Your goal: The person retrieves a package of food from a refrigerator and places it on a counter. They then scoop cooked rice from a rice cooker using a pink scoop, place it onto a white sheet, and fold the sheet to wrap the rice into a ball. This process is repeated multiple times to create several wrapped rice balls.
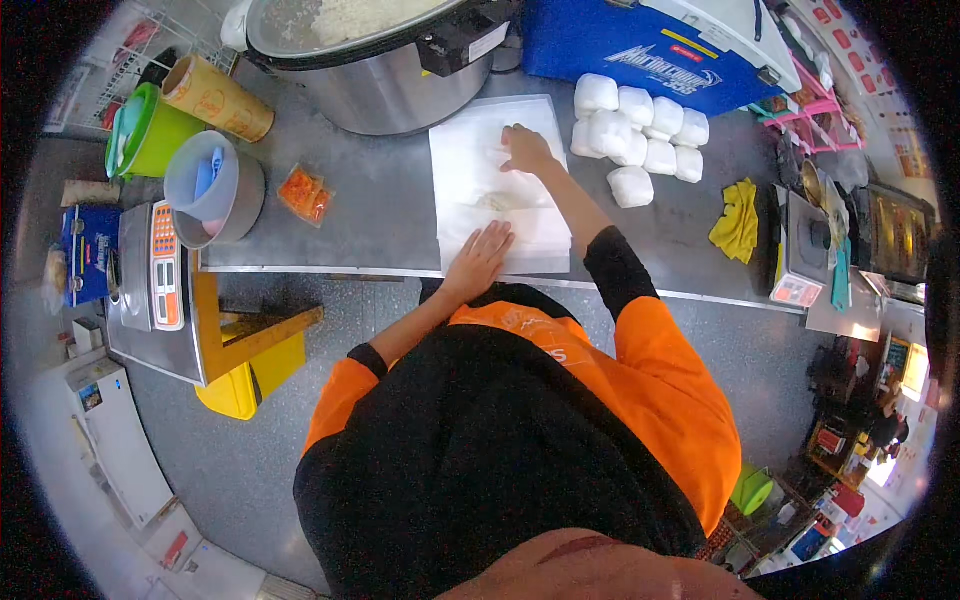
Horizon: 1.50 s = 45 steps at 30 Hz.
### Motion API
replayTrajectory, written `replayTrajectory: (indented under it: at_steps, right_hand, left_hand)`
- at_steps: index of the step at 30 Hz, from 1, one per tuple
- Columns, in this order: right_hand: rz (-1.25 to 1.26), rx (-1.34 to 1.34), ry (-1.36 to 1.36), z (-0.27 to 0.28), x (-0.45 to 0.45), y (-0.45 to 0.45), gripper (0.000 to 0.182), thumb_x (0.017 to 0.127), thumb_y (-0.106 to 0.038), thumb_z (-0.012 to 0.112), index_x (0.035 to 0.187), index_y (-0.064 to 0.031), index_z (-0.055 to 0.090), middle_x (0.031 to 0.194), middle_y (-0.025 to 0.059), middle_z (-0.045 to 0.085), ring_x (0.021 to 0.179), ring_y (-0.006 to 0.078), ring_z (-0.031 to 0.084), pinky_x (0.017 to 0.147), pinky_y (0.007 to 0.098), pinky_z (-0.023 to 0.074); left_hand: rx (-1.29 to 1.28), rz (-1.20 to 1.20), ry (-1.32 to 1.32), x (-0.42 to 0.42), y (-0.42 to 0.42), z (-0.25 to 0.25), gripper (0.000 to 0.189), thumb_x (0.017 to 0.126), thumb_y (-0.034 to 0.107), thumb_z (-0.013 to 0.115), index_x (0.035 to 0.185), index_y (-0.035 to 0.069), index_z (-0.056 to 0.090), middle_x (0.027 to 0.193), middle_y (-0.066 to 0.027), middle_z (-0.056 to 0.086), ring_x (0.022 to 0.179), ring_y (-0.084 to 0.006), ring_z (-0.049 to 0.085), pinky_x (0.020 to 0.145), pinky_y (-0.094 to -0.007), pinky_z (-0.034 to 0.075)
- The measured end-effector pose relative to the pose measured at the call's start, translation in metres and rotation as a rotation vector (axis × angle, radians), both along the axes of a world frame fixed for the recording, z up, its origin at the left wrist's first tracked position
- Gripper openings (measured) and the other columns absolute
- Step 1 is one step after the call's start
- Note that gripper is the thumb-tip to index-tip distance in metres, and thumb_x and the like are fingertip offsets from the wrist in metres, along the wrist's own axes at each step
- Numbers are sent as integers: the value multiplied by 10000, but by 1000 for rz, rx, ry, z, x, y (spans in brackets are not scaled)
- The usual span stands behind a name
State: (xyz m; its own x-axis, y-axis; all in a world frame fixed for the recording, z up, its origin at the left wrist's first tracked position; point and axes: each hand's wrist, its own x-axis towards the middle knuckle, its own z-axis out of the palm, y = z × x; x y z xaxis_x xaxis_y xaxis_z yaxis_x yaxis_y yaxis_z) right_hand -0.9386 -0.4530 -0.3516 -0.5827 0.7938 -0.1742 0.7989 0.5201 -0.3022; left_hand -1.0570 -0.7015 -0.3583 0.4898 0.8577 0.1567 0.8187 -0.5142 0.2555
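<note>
A stack of white paper sheets (465, 157) lies on the steel worktop at its front edge. A small mound of cooked rice (495, 201) sits on the paper, partly covered along its near side by the sheet. My left hand (484, 255) rests flat with fingers spread on the paper just below the rice. Beyond the rice, my right hand (527, 150) touches the upper part of the paper with bent fingers; whether it pinches the sheet is unclear. Right of the paper, several white wrapped packets (631, 186) are grouped, some stacked.
A large steel cooker (390, 90) holding rice stands behind the paper, beside a blue cooler box (585, 45). On the left are small orange-filled packets (305, 196), a grey tub (244, 195) and a weighing scale (166, 262). A yellow cloth (735, 221) lies at right.
</note>
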Motion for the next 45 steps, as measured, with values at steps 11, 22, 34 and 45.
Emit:
replayTrajectory:
  at_steps: [11, 22, 34, 45]
  right_hand:
    - [295, -123, 88, 40, 6, -11, 411, 611, -379, 720, 929, -124, 664, 906, 107, 646, 875, 309, 602, 768, 416, 470]
    - [59, 284, 302, 25, 22, -183, 449, 792, -84, 510, 1241, -57, 503, 1305, 115, 491, 1183, 264, 488, 971, 377, 403]
    - [-316, 105, 418, 4, 26, -219, 535, 866, -148, 458, 1360, -4, 312, 1310, 231, 420, 1192, 355, 421, 971, 418, 351]
    - [-473, 458, 187, 26, 37, -131, 193, 752, -162, 627, 928, -121, 562, 734, 93, 592, 627, 301, 598, 573, 415, 475]
  left_hand:
    - [-12, -11, 15, -3, 3, 5, 593, 855, 245, 481, 1389, 64, 298, 1479, -100, 221, 1364, -277, 205, 1097, -425, 202]
    - [-335, -23, -27, -2, 9, -5, 365, 850, 231, 503, 1148, 21, 509, 1224, -151, 483, 1143, -314, 446, 985, -426, 345]
    - [101, 297, -405, 3, 18, 18, 578, 881, 212, 485, 1358, -43, 282, 1212, -265, 509, 1043, -367, 556, 791, -459, 482]
    - [139, 551, -131, -33, 83, 34, 230, 762, 193, 612, 976, 120, 570, 870, -114, 621, 760, -314, 613, 603, -431, 495]
